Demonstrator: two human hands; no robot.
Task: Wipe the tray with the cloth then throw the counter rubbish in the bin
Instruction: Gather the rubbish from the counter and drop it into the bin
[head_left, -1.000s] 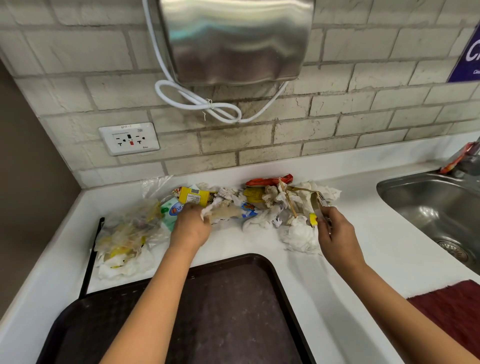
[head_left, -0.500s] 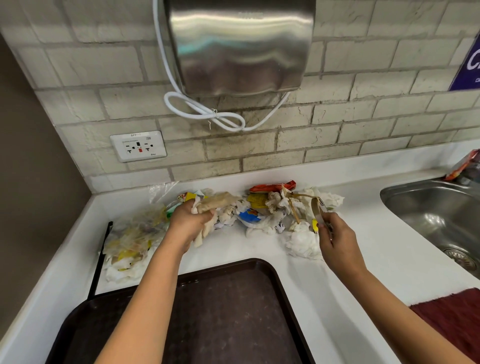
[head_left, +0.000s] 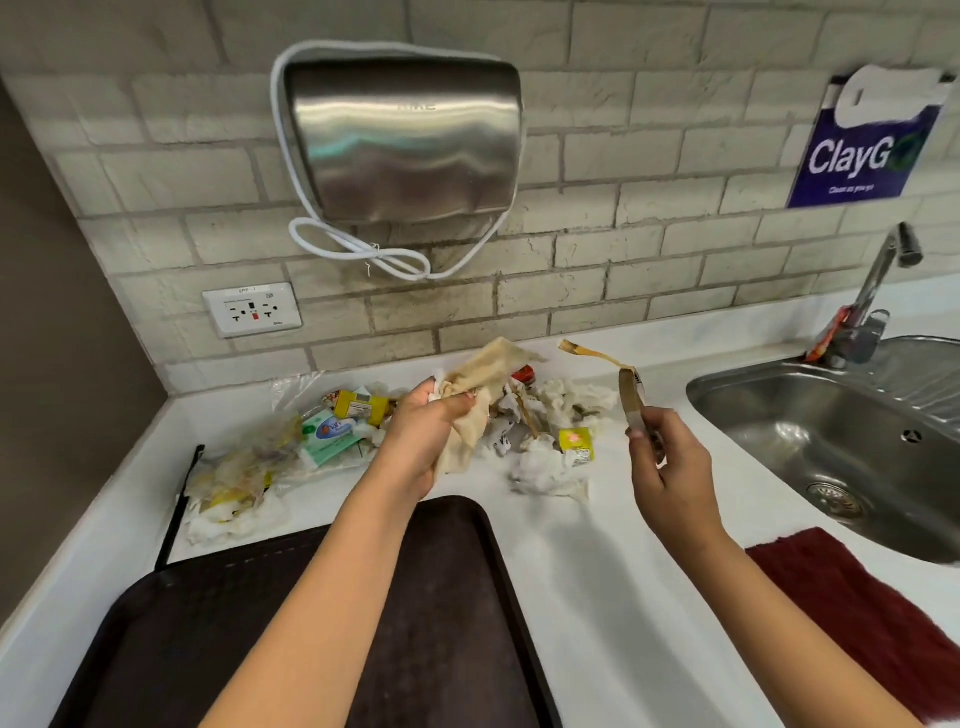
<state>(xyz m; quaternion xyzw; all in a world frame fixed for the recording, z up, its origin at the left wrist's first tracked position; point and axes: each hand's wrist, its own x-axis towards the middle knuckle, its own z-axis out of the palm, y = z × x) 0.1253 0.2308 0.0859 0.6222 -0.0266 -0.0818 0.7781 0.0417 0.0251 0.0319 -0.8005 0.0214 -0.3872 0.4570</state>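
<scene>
The left hand (head_left: 423, 441) grips one stained napkin (head_left: 480, 395), fingers curled round it above the counter (head_left: 597, 561). The right hand (head_left: 667, 467) pinches one brown strip (head_left: 626, 395), raised. Behind them lies one rubbish pile (head_left: 545, 431). One tray (head_left: 218, 639) sits nearest, one red cloth (head_left: 852, 613) beside one sink (head_left: 831, 436).

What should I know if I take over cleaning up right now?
Left hand grips a stained beige paper, lifted off the counter.
Right hand holds a curled brown strip.
More rubbish lies by the wall, with a plastic bag at the left.
The tray lies near you, the red cloth by the sink.
Left: bin everything. No bin is in view.
</scene>
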